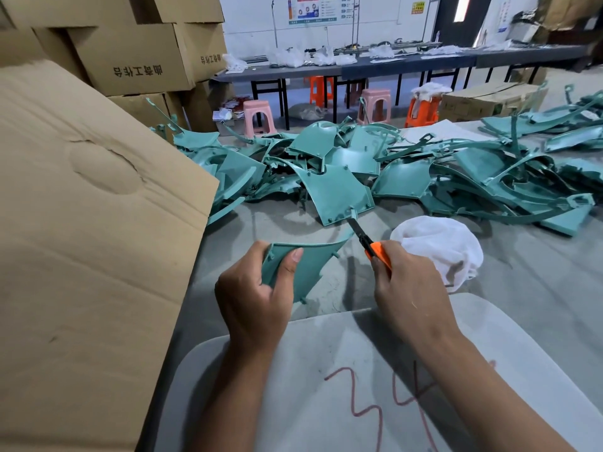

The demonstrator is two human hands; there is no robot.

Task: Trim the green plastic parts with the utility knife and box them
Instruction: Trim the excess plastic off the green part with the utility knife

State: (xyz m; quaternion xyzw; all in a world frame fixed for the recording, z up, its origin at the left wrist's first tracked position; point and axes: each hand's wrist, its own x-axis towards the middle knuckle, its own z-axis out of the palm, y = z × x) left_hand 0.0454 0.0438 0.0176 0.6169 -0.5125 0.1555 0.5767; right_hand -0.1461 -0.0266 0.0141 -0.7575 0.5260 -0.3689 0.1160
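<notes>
Box flap [85, 239] stands at far left against the table [538, 288] edge. Left hand [257, 298] grips a green part [306, 265] above the table, thumb pressed on its face; right hand [411, 285] is closed round the orange knife [375, 246], blade extended and pointing away, just right of the part's tip. White cloth [440, 243] lies beside the right hand; pile of green parts [342, 164] spreads across the table behind.

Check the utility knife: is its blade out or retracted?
Out. The utility knife in the right hand shows a dark blade past its orange body.
</notes>
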